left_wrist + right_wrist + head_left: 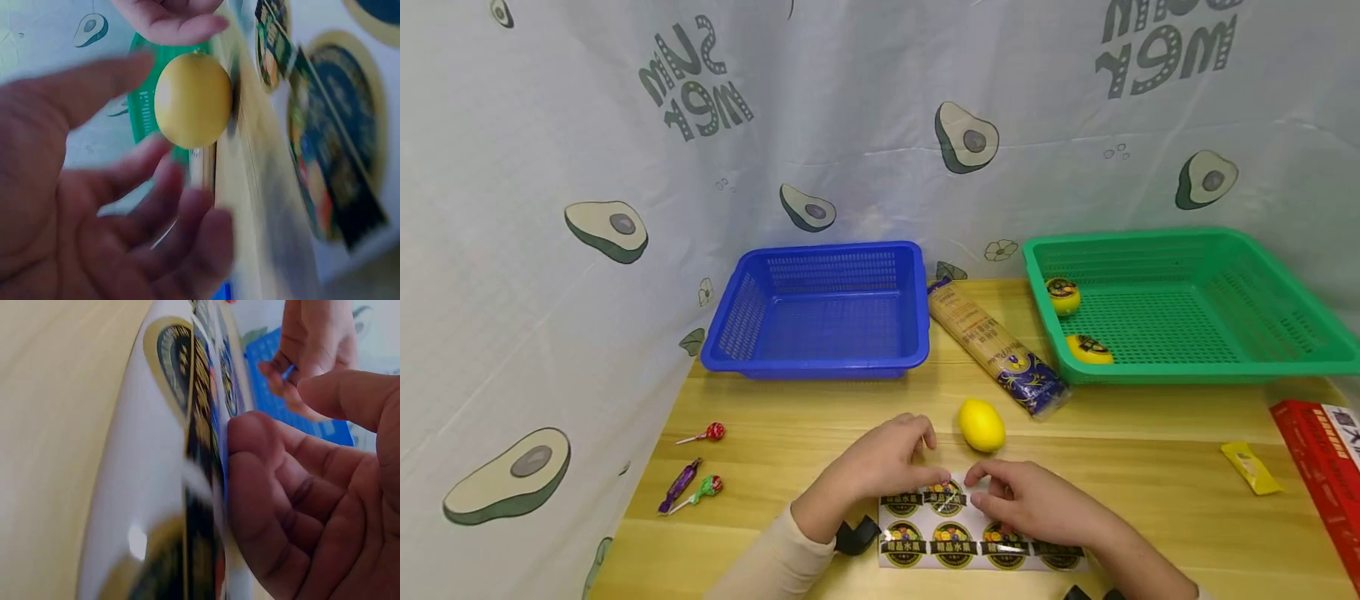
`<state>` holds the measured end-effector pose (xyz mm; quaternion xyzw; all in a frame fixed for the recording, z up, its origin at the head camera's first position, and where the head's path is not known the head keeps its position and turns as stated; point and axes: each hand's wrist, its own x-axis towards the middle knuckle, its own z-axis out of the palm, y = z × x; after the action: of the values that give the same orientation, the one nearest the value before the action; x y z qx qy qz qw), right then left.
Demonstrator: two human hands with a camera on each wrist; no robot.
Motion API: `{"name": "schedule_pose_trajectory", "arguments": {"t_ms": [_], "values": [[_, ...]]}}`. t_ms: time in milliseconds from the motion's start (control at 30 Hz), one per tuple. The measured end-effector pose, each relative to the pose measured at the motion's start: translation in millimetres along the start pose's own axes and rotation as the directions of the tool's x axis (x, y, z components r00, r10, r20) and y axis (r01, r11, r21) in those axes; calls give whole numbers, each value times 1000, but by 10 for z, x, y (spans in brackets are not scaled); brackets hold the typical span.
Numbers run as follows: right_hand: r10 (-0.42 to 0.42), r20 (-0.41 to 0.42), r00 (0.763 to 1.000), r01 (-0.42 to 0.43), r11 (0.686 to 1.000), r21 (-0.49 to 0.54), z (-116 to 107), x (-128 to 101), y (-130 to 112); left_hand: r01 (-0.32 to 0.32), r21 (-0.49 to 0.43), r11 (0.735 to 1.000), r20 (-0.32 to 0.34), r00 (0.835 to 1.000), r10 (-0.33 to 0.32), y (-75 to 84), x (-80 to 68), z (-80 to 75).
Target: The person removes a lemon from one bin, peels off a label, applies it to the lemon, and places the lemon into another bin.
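Sticker sheet (951,542) partly behind the hands (887,458) (1033,500), red box (1318,475) cropped at head-view edge

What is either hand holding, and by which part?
Nothing is visibly held: the left hand and right hand are at the glossy white rectangular sheet of round black-and-gold stickers, thumbs apart from fingers.

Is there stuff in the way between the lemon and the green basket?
Yes. The near end of the long packet lies on the table between the lemon and the green basket, whose raised rim also stands there.
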<state>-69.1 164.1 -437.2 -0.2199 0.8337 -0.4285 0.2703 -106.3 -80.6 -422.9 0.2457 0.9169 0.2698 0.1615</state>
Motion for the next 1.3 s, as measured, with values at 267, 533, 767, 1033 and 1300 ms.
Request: {"name": "schedule_pose_trajectory", "arguments": {"t_ms": [267,533,767,1033,1300], "values": [[3,-3,1000,-3,999,-53,116,234,-119,56,101,993,177,981,-73,-40,-84,92],[29,-34,999,-33,995,-99,209,274,-98,25,201,979,117,992,-50,-85,-47,123],[44,-54,998,-50,992,-118,224,300,-106,37,205,978,109,992,-60,-79,-55,144],[61,-92,994,-68,996,-66,265,314,-115,42,207,977,114,991,-67,-71,-36,146],[35,-138,990,-42,998,-48,248,316,-156,49,209,977,112,991,-73,-86,-30,161]]}}
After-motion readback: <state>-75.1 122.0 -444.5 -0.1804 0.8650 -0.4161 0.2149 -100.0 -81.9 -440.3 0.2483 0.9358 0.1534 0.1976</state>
